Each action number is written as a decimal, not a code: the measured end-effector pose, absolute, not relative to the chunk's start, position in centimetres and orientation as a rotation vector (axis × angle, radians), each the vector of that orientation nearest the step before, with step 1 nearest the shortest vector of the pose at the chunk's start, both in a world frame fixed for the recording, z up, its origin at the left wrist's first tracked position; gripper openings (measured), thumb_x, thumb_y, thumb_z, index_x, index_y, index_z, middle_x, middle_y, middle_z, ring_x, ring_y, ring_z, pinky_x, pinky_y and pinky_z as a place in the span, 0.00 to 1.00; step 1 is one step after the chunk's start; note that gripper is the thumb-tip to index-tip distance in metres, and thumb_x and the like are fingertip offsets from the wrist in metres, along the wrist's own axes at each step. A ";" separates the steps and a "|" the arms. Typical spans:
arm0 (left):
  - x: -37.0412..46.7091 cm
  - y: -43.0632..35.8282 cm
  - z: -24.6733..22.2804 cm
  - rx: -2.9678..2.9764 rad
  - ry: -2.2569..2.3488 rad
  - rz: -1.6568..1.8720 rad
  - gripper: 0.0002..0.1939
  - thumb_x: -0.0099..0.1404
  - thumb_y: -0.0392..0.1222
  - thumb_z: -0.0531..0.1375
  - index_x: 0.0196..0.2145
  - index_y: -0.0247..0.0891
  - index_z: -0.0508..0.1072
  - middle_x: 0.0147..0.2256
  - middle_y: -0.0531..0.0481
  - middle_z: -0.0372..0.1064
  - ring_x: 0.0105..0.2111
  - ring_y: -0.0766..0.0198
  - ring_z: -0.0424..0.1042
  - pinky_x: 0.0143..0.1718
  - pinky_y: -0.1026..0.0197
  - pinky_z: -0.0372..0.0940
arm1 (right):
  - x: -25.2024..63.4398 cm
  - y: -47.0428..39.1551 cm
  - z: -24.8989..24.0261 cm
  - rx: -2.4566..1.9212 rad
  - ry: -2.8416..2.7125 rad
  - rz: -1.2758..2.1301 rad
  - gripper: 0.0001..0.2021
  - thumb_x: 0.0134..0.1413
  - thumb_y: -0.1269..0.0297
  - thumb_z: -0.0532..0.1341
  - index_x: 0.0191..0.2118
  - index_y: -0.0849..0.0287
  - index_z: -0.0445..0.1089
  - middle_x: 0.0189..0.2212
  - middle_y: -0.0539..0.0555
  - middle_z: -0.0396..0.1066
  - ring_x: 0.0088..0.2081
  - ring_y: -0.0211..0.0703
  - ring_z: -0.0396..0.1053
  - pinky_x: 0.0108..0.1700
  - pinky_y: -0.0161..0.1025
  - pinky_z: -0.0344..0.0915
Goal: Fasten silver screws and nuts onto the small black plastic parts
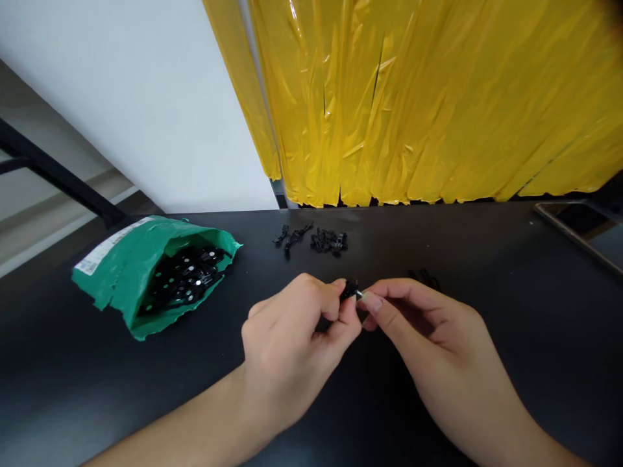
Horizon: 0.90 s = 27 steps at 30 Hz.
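The black tabletop spread to both sides of your forearms, its far edge running along yellow plastic sheeting and a white panel. Above its middle, your left hand pinched a small black part; your right hand pinched a thin shiny piece against it. A green bag gaped at left, and loose black pieces lay just beyond your hands.

Plastic-looking part, glossy wrinkled sheeting
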<state>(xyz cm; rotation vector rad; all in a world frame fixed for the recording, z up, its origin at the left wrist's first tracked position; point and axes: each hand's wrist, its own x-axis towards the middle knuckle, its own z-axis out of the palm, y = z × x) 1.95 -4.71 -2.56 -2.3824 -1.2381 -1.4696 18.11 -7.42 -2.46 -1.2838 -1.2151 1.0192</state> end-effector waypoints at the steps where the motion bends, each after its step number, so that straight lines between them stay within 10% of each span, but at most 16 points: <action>1: 1.9 -4.7 -2.6 -2.388 -1.231 -1.460 0.18 0.62 0.31 0.68 0.31 0.43 0.60 0.25 0.60 0.72 0.27 0.67 0.80 0.25 0.68 0.69 | 18.1 -7.4 -2.5 -1.286 -1.215 1.033 0.07 0.61 0.56 0.69 0.37 0.51 0.82 0.33 0.50 0.82 0.34 0.39 0.80 0.37 0.30 0.78; 27: 2.1 -4.3 -3.0 -2.415 -1.241 -1.447 0.18 0.61 0.30 0.69 0.29 0.41 0.61 0.25 0.59 0.74 0.28 0.67 0.82 0.25 0.71 0.67 | 18.0 -6.8 -2.8 -1.264 -1.091 1.210 0.09 0.60 0.57 0.69 0.41 0.55 0.84 0.25 0.51 0.78 0.27 0.40 0.77 0.31 0.35 0.78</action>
